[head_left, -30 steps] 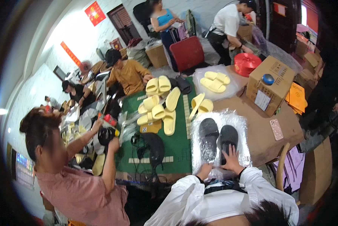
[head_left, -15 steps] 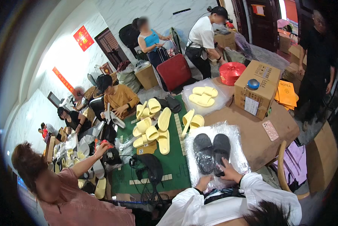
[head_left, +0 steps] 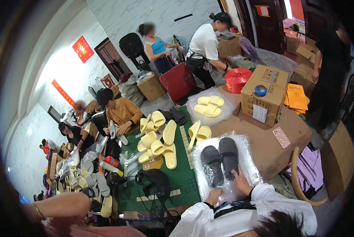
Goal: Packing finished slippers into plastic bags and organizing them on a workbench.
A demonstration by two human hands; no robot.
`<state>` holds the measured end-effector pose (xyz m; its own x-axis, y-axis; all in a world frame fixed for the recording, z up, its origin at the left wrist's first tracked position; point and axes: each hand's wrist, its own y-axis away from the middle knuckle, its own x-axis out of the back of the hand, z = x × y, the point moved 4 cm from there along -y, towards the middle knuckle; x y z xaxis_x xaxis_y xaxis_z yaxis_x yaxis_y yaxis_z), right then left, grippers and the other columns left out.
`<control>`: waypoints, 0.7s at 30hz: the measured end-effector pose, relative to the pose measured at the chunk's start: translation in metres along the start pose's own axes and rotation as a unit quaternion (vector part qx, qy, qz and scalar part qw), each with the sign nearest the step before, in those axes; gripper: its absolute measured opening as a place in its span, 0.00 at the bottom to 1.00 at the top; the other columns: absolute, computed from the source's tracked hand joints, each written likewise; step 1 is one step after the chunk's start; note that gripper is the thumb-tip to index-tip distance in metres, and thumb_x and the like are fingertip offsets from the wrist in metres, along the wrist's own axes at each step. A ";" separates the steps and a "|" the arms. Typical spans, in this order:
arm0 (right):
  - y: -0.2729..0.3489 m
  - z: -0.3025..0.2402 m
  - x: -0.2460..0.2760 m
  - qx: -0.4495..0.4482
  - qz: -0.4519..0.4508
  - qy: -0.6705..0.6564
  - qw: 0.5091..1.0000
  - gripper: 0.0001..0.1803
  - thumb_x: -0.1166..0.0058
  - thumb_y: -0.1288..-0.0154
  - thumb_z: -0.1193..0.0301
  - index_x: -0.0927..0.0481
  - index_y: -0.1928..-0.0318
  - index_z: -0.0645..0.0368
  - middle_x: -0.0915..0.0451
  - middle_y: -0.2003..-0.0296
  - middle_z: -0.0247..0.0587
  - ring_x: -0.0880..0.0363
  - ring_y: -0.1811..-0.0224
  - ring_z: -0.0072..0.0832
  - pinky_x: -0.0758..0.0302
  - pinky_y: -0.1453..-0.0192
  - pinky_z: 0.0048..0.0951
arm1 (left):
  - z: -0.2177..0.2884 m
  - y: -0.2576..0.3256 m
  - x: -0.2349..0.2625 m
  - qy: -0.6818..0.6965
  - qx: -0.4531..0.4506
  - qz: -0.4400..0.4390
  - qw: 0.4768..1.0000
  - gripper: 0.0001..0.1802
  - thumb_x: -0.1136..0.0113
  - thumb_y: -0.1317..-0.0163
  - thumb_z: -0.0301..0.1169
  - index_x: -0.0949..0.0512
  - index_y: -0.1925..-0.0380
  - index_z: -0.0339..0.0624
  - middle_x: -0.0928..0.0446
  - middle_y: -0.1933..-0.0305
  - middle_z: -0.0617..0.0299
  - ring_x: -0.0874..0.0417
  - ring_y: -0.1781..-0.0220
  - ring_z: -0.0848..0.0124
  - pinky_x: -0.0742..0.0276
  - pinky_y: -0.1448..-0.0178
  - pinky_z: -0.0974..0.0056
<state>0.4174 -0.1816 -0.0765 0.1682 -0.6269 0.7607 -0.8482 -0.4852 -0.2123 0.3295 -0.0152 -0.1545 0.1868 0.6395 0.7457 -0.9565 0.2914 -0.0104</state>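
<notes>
Two black slippers [head_left: 228,152] lie side by side at the clear plastic [head_left: 246,148]. Right hand [head_left: 242,183]: fingers extended, slightly spread, touching the right slipper's heel end. Left hand [head_left: 213,196]: at the plastic's near edge; whether it pinches cannot be told. Right of the plastic: one phone [head_left: 281,137]. Beyond it: two yellow slippers [head_left: 204,133]; one red roll [head_left: 237,80]; one cardboard box [head_left: 260,96], bearing dark printing and one white label [head_left: 260,113].
</notes>
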 end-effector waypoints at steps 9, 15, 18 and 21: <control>0.000 0.014 -0.014 -0.026 -0.080 -0.034 0.996 0.13 0.51 0.48 0.68 0.27 0.61 0.57 0.24 0.71 0.53 0.26 0.66 0.49 0.29 0.62 0.43 | 0.019 -0.016 0.002 -0.125 0.045 -0.070 0.989 0.10 0.49 0.54 0.23 0.25 0.69 0.38 0.23 0.69 0.50 0.21 0.63 0.57 0.27 0.61 0.60; -0.005 -0.001 -0.037 0.064 -0.191 0.008 0.979 0.12 0.52 0.47 0.63 0.23 0.64 0.55 0.23 0.69 0.50 0.26 0.65 0.48 0.29 0.62 0.44 | 0.005 -0.016 0.001 -0.101 0.044 -0.008 0.994 0.08 0.48 0.51 0.29 0.23 0.71 0.39 0.23 0.70 0.49 0.21 0.66 0.55 0.27 0.63 0.57; -0.006 0.001 -0.033 0.135 -0.174 -0.048 0.974 0.12 0.51 0.48 0.65 0.23 0.65 0.57 0.24 0.68 0.51 0.27 0.62 0.47 0.30 0.58 0.43 | 0.031 -0.022 0.018 -0.087 0.021 -0.045 0.995 0.12 0.49 0.49 0.31 0.24 0.64 0.41 0.22 0.68 0.50 0.22 0.63 0.54 0.27 0.59 0.55; -0.003 -0.020 -0.036 0.160 -0.219 -0.066 0.960 0.12 0.50 0.47 0.68 0.24 0.64 0.61 0.26 0.62 0.53 0.30 0.58 0.49 0.32 0.53 0.42 | 0.009 -0.014 -0.007 -0.075 -0.007 0.116 0.990 0.09 0.49 0.53 0.32 0.21 0.73 0.44 0.22 0.70 0.54 0.21 0.67 0.57 0.27 0.62 0.55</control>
<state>0.4043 -0.1459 -0.0910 0.5544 -0.3814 0.7397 -0.4873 -0.8693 -0.0829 0.3396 -0.0296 -0.1536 -0.0733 0.5771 0.8134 -0.9666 0.1597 -0.2005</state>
